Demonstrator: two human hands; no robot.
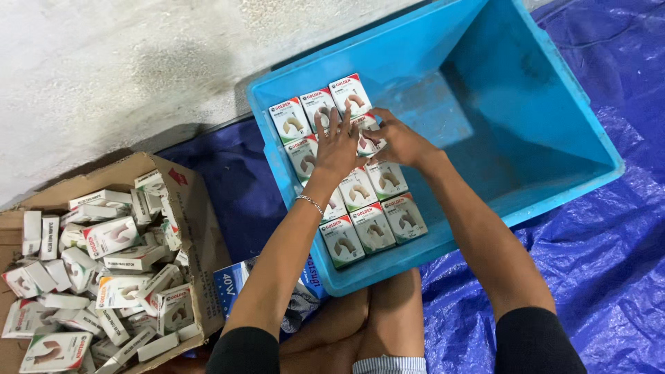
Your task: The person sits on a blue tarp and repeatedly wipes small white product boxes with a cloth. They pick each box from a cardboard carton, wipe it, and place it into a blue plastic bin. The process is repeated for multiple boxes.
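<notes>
Two hands: seen at work inside a blue plastic crate (554,131), at about 12 o'clock from the wearer.
Left hand (337,147): laid flat, fingers spread, on the small white cartons (360,208) set in rows; nothing is gripped.
Right hand (398,142): fingers closed around one small carton (366,135), held just above the rows, touching the left fingertips.
Rows: cartons are laid face up in neat lines along the crate's 9 o'clock wall; the 3 o'clock half of the crate floor is seen bare.
Bracelet (309,203): a thin silver band is worn on the left wrist.
Cardboard box (197,228): placed at 8 o'clock, well apart from the crate, filled with a loose heap of like cartons (104,277).
Flat blue packet (232,280): wedged between the cardboard box and the crate, partly hidden by the left forearm.
Ground cover: a dark blue tarpaulin (609,256) is spread under the crate.
Wall (104,69): pale, rough, at 11 o'clock.
</notes>
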